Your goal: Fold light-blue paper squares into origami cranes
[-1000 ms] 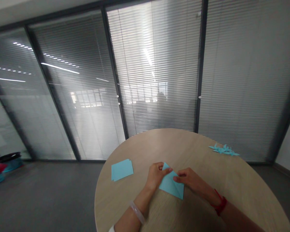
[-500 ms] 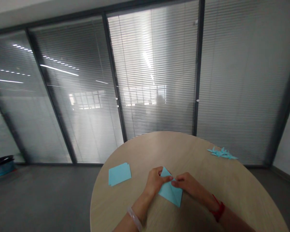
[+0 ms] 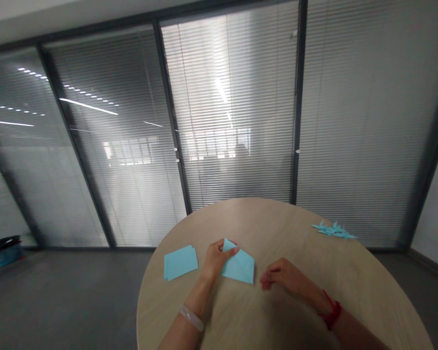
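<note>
A light blue folded sheet of paper (image 3: 241, 267) is pinched at its upper left corner by my left hand (image 3: 217, 258), thumb on top and fingers behind. Diagonal creases cross its face. To the right of the paper, apart from it, my right hand (image 3: 279, 274) hovers with fingers curled together and nothing visible in them. On the left of the table lies a small stack of light blue paper sheets (image 3: 181, 263), close to my left hand.
The round wooden table (image 3: 255, 218) carries a pile of small folded blue paper pieces (image 3: 335, 230) near its far right edge. Behind it stands a glass partition with blinds (image 3: 241, 112). A dark-rimmed bin (image 3: 3, 248) stands on the floor at far left.
My left hand has moved left and slightly away from me with the folded paper, which has turned. My right hand has let go of the paper and is now apart from it.
</note>
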Action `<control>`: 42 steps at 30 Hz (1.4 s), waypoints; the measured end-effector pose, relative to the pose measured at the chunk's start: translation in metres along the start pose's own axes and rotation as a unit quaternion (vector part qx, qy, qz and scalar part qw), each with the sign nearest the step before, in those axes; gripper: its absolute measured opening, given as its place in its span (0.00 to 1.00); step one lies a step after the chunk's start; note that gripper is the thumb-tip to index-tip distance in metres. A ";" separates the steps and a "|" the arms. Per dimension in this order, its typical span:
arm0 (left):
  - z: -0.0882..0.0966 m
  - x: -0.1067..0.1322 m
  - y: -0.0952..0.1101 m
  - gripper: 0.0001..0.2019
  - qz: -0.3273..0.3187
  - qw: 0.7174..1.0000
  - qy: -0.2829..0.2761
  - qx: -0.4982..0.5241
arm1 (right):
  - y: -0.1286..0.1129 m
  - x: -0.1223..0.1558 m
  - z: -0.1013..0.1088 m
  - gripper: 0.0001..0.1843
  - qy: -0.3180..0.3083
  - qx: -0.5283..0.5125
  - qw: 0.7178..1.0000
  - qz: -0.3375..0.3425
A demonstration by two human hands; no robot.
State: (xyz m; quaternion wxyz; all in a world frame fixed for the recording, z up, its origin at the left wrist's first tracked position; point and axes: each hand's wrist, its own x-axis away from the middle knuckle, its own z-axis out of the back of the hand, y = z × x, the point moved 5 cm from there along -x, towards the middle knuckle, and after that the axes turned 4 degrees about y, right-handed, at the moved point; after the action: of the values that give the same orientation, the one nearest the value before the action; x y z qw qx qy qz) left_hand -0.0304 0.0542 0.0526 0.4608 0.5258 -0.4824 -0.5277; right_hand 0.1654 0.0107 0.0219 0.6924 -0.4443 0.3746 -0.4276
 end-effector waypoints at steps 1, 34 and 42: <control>0.003 -0.001 0.001 0.21 -0.005 1.000 0.011 0.006 | 0.001 -0.001 0.002 0.18 0.018 -0.011 1.000 -0.002; -0.021 0.015 -0.004 0.18 0.017 0.999 0.021 0.040 | -0.006 0.000 -0.001 0.25 -0.008 0.080 0.996 0.028; -0.026 0.017 -0.006 0.22 0.002 0.998 0.011 0.060 | -0.005 -0.002 0.005 0.24 0.002 0.100 0.994 0.034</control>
State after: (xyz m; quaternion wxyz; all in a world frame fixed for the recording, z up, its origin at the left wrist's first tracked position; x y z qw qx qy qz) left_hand -0.0047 0.0370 0.0450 0.4350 0.5575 -0.5086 -0.4912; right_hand 0.1677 0.0123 0.0286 0.7464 -0.3590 0.3466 -0.4402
